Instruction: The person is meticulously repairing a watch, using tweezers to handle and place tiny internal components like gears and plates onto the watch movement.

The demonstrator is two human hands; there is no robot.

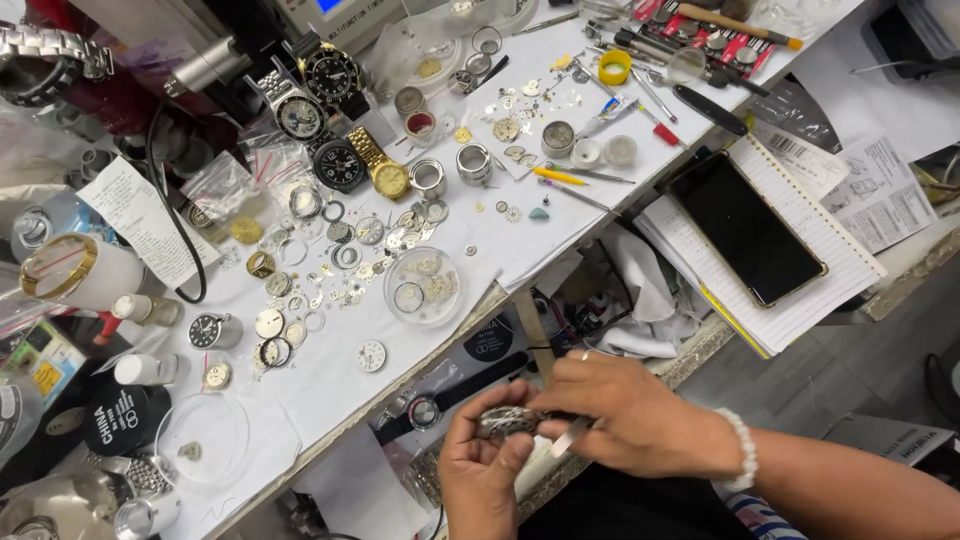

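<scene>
Both hands work low in the head view, just off the near edge of the bench. Left hand (480,465): fingers curled up around a metal wristwatch (508,422), cradling it from below. Right hand (620,410): fingers pressed together over the watch from above, thumb and forefinger pinching a thin metal tool (568,437) against it; probably a blade or tweezers, too small to tell. Ring on one finger, white bead bracelet (742,450) at the wrist.

Just beyond the hands, below the bench edge, a black-strapped watch (440,405) lies flat.

White bench top (330,375): clear round dish (424,287) holding small parts, loose dials, rings and gears scattered to its left. Further back, a gold watch (383,168) beside three steel ones with dark dials (338,163). To the right, a black phone (745,228) rests on a lined notepad (830,265). Yellow tape roll (614,67) and hand tools near the far edge.
</scene>
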